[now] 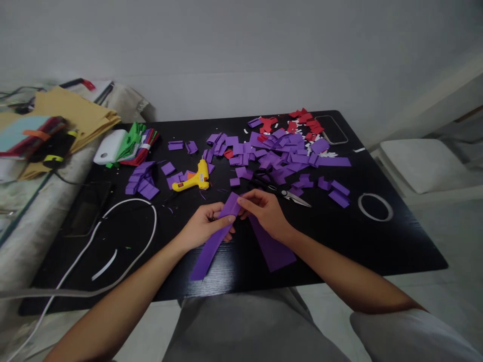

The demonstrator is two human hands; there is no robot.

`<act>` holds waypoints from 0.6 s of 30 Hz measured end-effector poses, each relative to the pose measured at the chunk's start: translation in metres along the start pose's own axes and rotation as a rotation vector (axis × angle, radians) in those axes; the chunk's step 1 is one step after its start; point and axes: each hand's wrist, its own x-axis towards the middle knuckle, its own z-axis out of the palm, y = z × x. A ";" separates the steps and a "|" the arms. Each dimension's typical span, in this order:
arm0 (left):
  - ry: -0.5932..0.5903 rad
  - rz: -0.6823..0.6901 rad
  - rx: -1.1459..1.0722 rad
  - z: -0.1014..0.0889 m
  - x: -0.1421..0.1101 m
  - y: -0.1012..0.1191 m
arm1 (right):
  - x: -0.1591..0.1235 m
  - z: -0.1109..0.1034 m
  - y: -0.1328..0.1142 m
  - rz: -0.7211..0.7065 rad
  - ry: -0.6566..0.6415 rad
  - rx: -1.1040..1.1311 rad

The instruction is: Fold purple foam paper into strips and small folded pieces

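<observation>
A long purple paper strip (211,251) with a lengthwise crease is held slantwise above the front of the black table. My left hand (207,223) grips it near the upper end, thumb on top and fingers beneath. At its top right edge, my right hand (266,211) pinches the paper between thumb and fingers. Under the right hand and wrist lies a wider purple paper piece (273,249), partly hidden. Scissors (287,193) with black handles rest just beyond the right hand. A yellow glue gun (194,178) lies past the left hand.
Folded purple paper pieces (279,153) heap at the back, with red scraps (307,123) behind. A tape ring (375,207) lies right. A white cable (154,221) loops left near a dark phone (88,208). Brown envelopes (71,113) are piled at far left.
</observation>
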 end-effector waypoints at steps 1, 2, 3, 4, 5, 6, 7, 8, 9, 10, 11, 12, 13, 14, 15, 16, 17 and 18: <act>-0.021 0.007 0.007 0.000 0.000 0.001 | 0.000 0.001 0.000 -0.004 -0.007 -0.013; -0.042 0.015 0.007 0.000 -0.001 0.002 | -0.001 0.001 0.001 -0.010 -0.017 -0.027; -0.058 0.022 -0.001 0.000 -0.001 0.003 | -0.002 0.002 0.001 -0.015 -0.030 -0.042; -0.064 0.027 -0.016 0.000 -0.001 0.004 | -0.002 0.003 0.002 -0.018 -0.046 -0.056; -0.057 0.032 -0.035 0.000 -0.001 0.005 | -0.003 0.004 0.002 -0.020 -0.061 -0.068; -0.042 0.036 -0.051 0.001 -0.001 0.005 | -0.004 0.005 0.002 -0.021 -0.072 -0.076; -0.024 0.043 -0.058 0.001 -0.001 0.004 | -0.004 0.006 0.002 -0.019 -0.081 -0.080; -0.009 0.050 -0.053 0.001 -0.001 0.003 | -0.005 0.007 0.002 -0.017 -0.087 -0.081; 0.003 0.055 -0.041 0.001 -0.001 0.002 | -0.005 0.007 0.002 -0.016 -0.091 -0.081; 0.011 0.055 -0.027 0.001 -0.001 0.001 | -0.005 0.007 0.002 -0.015 -0.092 -0.083; 0.014 0.049 -0.017 0.001 -0.001 0.000 | -0.006 0.007 0.001 -0.014 -0.091 -0.085; 0.017 0.041 -0.010 0.000 0.000 -0.001 | -0.005 0.007 0.001 -0.013 -0.092 -0.088; 0.019 0.033 -0.008 0.000 0.000 -0.001 | -0.005 0.007 0.001 -0.012 -0.094 -0.091; 0.021 0.029 -0.006 -0.001 0.000 -0.002 | -0.005 0.007 0.001 -0.011 -0.094 -0.094; 0.023 0.027 -0.003 -0.001 0.000 -0.002 | -0.005 0.006 0.001 -0.007 -0.095 -0.096; 0.025 0.028 0.001 -0.001 0.000 -0.002 | -0.005 0.006 0.002 -0.005 -0.094 -0.098; 0.027 0.029 0.005 -0.002 0.000 -0.002 | -0.005 0.006 0.002 -0.002 -0.093 -0.100; 0.029 0.030 0.006 -0.002 0.000 -0.002 | -0.005 0.005 0.003 0.000 -0.091 -0.103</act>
